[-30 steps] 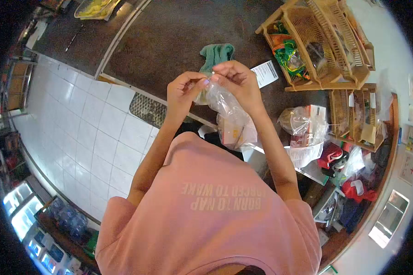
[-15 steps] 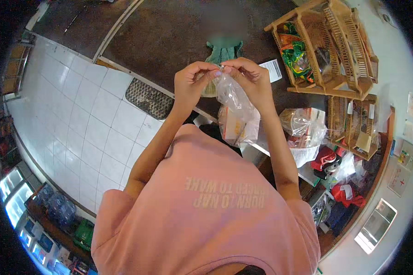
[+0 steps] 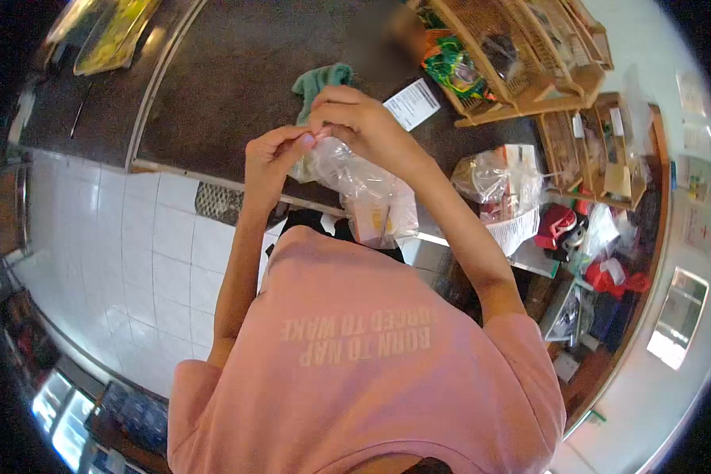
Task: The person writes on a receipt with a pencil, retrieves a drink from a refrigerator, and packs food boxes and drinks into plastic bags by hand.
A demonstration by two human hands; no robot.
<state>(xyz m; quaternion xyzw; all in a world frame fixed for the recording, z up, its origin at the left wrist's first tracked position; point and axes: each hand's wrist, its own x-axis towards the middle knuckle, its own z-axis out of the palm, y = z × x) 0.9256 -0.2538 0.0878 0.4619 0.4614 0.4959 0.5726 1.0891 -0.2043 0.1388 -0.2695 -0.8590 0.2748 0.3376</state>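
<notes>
My left hand [image 3: 270, 162] pinches the gathered neck of a clear plastic bag [image 3: 355, 170], thumb and fingertips pressed together. Against it, my right hand [image 3: 362, 126] is closed on the same twisted neck, its fingers bent over the top. The bag hangs below my hands at the counter's near edge, and a white and orange box [image 3: 371, 215] shows through its lower part. Whether the neck is knotted is hidden by my fingers. Just beyond my hands, a green cloth [image 3: 324, 79] lies on the dark counter.
A printed paper slip [image 3: 413, 104] lies right of the cloth. Wooden racks [image 3: 521, 99] hold green and orange packets [image 3: 454, 67]. Another bagged box [image 3: 502, 186] sits at the right. White floor tiles [image 3: 162, 261] stretch left, with a speckled mat [image 3: 217, 204] by the counter.
My view has turned, so counter and racks appear shifted left. My right hand has risen above the left and curled over the bag's neck; both hands still hold it.
</notes>
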